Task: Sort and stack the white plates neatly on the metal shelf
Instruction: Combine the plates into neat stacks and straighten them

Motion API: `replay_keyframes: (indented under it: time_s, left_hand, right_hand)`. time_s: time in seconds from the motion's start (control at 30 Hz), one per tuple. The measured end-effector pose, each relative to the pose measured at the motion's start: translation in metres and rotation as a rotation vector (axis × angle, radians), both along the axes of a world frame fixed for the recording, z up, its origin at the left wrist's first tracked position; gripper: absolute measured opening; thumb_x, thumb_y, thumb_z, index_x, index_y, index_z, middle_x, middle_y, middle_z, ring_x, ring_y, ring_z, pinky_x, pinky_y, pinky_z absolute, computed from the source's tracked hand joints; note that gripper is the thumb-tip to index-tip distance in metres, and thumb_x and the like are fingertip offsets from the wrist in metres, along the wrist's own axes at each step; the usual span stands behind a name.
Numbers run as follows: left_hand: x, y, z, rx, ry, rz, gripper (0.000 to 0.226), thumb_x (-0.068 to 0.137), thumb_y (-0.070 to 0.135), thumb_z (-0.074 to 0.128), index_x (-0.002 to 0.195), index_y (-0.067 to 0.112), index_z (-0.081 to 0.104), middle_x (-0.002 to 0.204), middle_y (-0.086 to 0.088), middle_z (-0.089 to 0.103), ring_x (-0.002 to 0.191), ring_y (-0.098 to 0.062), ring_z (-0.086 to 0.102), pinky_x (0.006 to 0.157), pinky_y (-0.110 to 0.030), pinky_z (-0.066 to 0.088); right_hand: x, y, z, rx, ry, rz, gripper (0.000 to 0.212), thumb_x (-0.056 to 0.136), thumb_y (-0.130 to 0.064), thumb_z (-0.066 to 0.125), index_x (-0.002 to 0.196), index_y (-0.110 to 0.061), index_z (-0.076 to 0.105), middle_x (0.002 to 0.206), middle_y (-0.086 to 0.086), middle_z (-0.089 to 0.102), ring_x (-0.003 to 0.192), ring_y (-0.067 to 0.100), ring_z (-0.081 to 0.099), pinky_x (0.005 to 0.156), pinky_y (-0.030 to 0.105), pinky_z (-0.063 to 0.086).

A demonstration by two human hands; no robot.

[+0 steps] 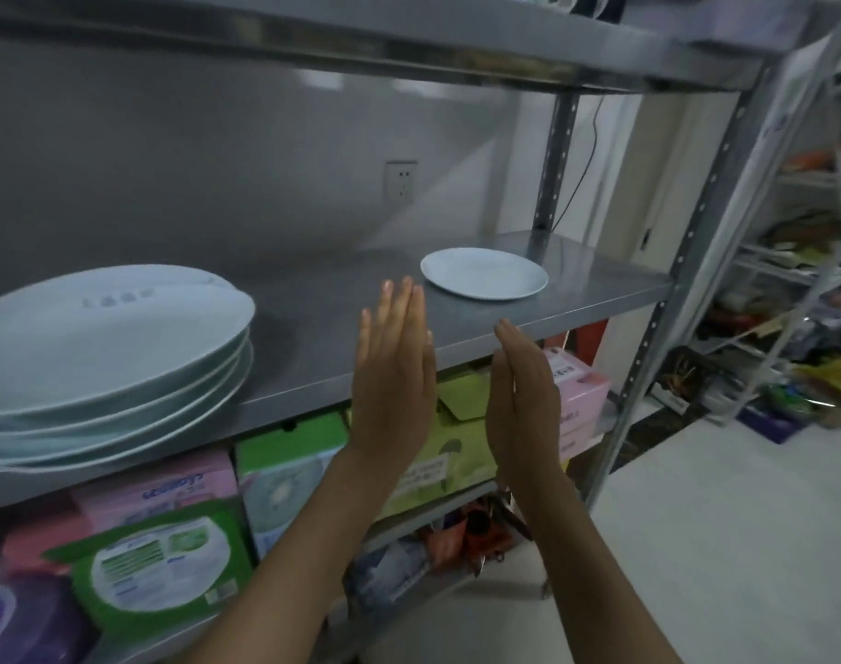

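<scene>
Bare forearms, seemingly no sleeves or jewellery

Glossy white ceramic-looking plates [107,357] rest on a smooth, dull-sheened metal shelf [322,376].

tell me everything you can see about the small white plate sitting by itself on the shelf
The small white plate is round and shallow, with a raised rim and a plain, glossy surface that looks like ceramic. It sits upright and flat, empty, toward the right end of the metal shelf, resting directly on the steel. Nothing else touches it: the stack of large plates stands well apart at the left, and both hands are short of it, the left hand nearest its left edge.
</scene>
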State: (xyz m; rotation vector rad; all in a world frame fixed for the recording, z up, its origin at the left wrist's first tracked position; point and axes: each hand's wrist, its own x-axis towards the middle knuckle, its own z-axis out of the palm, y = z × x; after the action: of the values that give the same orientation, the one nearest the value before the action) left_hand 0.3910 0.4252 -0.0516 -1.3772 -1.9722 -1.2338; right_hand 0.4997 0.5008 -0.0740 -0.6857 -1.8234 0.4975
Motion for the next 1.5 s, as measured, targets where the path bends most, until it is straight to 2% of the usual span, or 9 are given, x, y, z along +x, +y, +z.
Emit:
replay_keyframes:
  time_s: [0.2,0.33,0.6,0.83,0.97,1.17,1.27,1.4,1.5]
  left_hand:
    - [-0.005,0.082,-0.004,-0.162,-0.117,-0.025,0.050,0.106,0.031,0.018,0.154,0.019,0.010,0.161,0.004,0.011,0.148,-0.008,-0.001,0.122,-0.038,0.004]
    - [-0.014,0.131,-0.008,-0.174,-0.294,-0.043,0.055,0.105,0.030,0.027,0.155,0.025,0.005,0.162,0.003,0.010,0.148,-0.015,0.008,0.121,-0.039,0.015]
    - [-0.035,0.200,0.000,-0.423,-0.375,0.213,0.084,0.092,0.044,0.056,0.154,0.026,0.003,0.156,-0.017,0.018,0.142,-0.036,0.022,0.115,-0.045,0.025]
    - [-0.040,0.203,-0.003,-0.347,-0.352,0.271,0.097,0.075,0.037,0.075,0.150,0.025,0.015,0.147,-0.012,0.033,0.137,-0.033,0.029,0.109,-0.049,0.034]
    - [-0.043,0.195,-0.006,-0.329,-0.373,0.263,0.097,0.072,0.037,0.077,0.147,0.032,0.017,0.151,-0.008,0.029,0.141,-0.030,0.024,0.108,-0.051,0.035]
    - [-0.041,0.175,-0.001,-0.240,-0.429,0.218,0.093,0.080,0.033,0.073,0.151,0.029,0.013,0.159,-0.005,0.018,0.146,-0.024,0.018,0.115,-0.047,0.028]
    - [-0.036,0.161,0.009,-0.148,-0.454,0.201,0.104,0.083,0.031,0.073,0.153,0.027,-0.004,0.161,0.001,0.014,0.146,-0.019,0.020,0.116,-0.042,0.027]
    - [-0.032,0.142,0.025,-0.049,-0.441,0.125,0.104,0.083,0.029,0.074,0.153,0.030,-0.004,0.161,0.007,0.011,0.145,-0.010,0.016,0.112,-0.024,0.021]
    - [-0.031,0.122,0.038,0.035,-0.454,0.105,0.108,0.081,0.035,0.075,0.152,0.035,-0.007,0.161,0.009,0.012,0.145,-0.011,0.020,0.114,-0.031,0.027]
  right_hand:
    - [-0.009,0.092,-0.009,-0.086,-0.077,0.044,0.053,0.101,-0.049,0.020,0.121,-0.015,0.055,0.124,0.005,0.060,0.118,0.021,0.052,0.099,0.046,0.043]
    - [-0.019,0.139,-0.006,-0.112,-0.110,-0.001,0.038,0.100,-0.031,0.041,0.135,-0.018,0.048,0.147,0.010,0.042,0.136,0.025,0.035,0.112,0.037,0.030]
    - [-0.028,0.207,0.006,-0.208,-0.238,-0.046,0.055,0.090,-0.010,0.053,0.141,-0.022,0.038,0.154,0.015,0.023,0.140,0.029,0.025,0.111,0.035,0.028]
    - [-0.033,0.232,0.017,-0.303,-0.358,0.027,0.051,0.093,-0.014,0.051,0.142,-0.024,0.041,0.157,0.025,0.004,0.147,0.035,0.002,0.117,0.040,0.013]
    - [-0.039,0.235,0.016,-0.307,-0.391,-0.010,0.037,0.092,-0.015,0.053,0.129,-0.017,0.057,0.154,0.028,0.018,0.144,0.037,0.014,0.116,0.044,0.022]
    - [-0.043,0.235,0.007,-0.197,-0.188,-0.021,0.017,0.084,-0.017,0.063,0.100,-0.016,0.068,0.123,0.017,0.055,0.111,0.035,0.053,0.092,0.039,0.047]
    - [-0.044,0.231,0.007,-0.219,-0.042,0.033,0.012,0.085,-0.021,0.064,0.096,-0.019,0.067,0.112,0.007,0.058,0.100,0.026,0.056,0.080,0.032,0.045]
    - [-0.048,0.212,0.012,-0.222,0.130,0.137,0.010,0.085,-0.013,0.065,0.093,-0.019,0.064,0.111,0.005,0.056,0.103,0.021,0.055,0.074,0.024,0.038]
    - [-0.055,0.188,0.027,-0.194,0.239,0.240,0.012,0.084,-0.009,0.065,0.092,-0.018,0.063,0.110,0.004,0.058,0.107,0.016,0.054,0.077,0.012,0.039]
